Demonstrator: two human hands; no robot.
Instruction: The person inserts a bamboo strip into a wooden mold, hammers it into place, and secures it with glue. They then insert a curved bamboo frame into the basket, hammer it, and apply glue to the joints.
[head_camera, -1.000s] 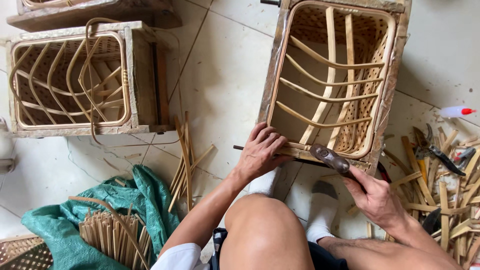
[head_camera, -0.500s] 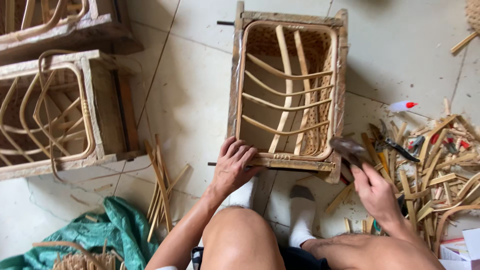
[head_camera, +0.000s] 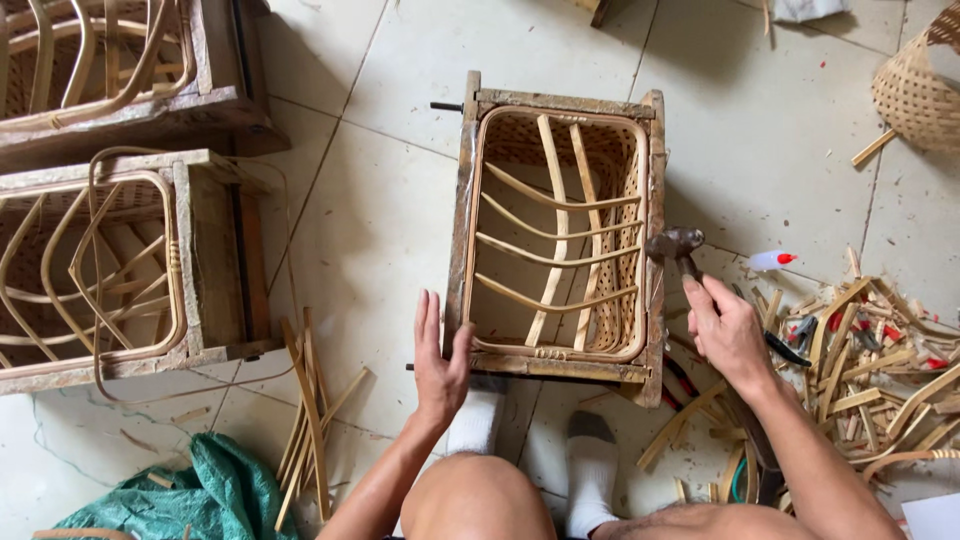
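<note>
I see my left hand (head_camera: 438, 362) laid flat against the near left corner of the frame (head_camera: 556, 232), fingers straight and together, thumb hooked over the rim; it grips nothing, it braces the frame so it does not slide on the tiles (head_camera: 400, 200). My right hand (head_camera: 728, 335) is wrapped around the handle of a hammer (head_camera: 676, 246), whose head sits touching or just beside the frame's right rail, about halfway along. The frame lies on its side straight ahead of my socked feet (head_camera: 590, 470), its open face up, the bent cane ribs (head_camera: 555, 258) inside.

Room is best on the left: bare tile lies between the frame and the two other frames (head_camera: 120, 260), with only a bundle of splints (head_camera: 312, 410) near my left forearm. The right side is crowded; a heap of offcuts (head_camera: 880, 360) and small tools lies just beside my hammer hand, so its swing is hemmed there. A green cloth (head_camera: 200, 495) lies at lower left, a woven basket (head_camera: 918, 90) at the far right edge.
</note>
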